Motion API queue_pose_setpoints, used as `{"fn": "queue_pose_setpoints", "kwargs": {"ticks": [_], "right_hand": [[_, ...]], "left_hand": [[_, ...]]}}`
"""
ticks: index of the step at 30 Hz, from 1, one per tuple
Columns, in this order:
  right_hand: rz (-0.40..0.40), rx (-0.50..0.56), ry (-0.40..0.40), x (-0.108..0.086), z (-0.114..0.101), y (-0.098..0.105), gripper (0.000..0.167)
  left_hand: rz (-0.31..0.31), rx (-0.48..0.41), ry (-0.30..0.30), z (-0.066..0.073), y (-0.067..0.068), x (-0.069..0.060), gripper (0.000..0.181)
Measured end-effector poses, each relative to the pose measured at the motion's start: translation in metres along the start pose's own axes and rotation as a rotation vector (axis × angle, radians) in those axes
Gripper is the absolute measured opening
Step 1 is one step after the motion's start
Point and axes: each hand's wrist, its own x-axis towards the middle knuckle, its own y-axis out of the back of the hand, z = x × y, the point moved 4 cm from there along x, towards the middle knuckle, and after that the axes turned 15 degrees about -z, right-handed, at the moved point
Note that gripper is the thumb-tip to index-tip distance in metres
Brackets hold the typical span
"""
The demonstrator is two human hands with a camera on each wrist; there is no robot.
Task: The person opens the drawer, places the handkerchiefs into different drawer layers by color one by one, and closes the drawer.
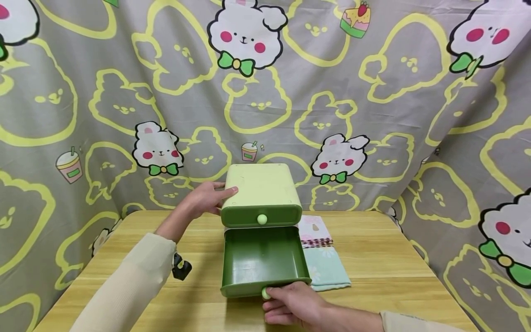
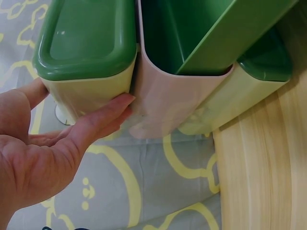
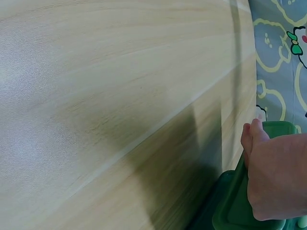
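Note:
A small tabletop drawer cabinet [image 1: 262, 184] has a pale yellow top and green drawer fronts. Its upper drawer [image 1: 240, 217] is closed, while the drawer below it [image 1: 259, 256] is pulled out, with a bare green inside. My right hand [image 1: 296, 304] pinches that drawer's light green knob [image 1: 265, 293] between thumb and fingers. At the cabinet's upper left, my left hand [image 1: 205, 198] lays its thumb on the top and its extended fingers against the side. A lower closed drawer [image 2: 266, 55] shows in the left wrist view.
Right of the cabinet lie a folded white and pink cloth [image 1: 314, 228] with a checked edge and a folded mint cloth [image 1: 327, 267]. The wooden table [image 1: 373, 258] stands against a patterned curtain [image 1: 257, 101]. A black piece [image 1: 180, 267] sits at my left wrist.

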Motion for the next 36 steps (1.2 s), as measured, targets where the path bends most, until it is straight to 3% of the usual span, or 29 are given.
{"fn": "queue_pose_setpoints", "kwargs": {"ticks": [15,22,27,32,36], "right_hand": [[0.0,0.002,-0.002,0.001,0.0,0.0,0.033],[-0.022,-0.129,-0.02,-0.004,-0.002,0.002,0.04],[-0.178,-0.312,-0.108,-0.011,-0.015,0.007,0.035],[-0.364,-0.41,-0.182,-0.017,-0.04,0.015,0.037],[-0.427,-0.456,-0.192,-0.018,-0.059,0.02,0.032]], "left_hand": [[0.001,0.009,0.01,-0.001,0.001,0.001,0.078],[-0.007,0.003,0.004,0.0,0.0,0.0,0.078],[-0.008,0.003,0.001,0.0,0.0,0.0,0.078],[-0.006,0.005,0.0,0.0,0.0,0.001,0.077],[-0.012,0.0,-0.003,0.0,0.0,0.001,0.077]]}}
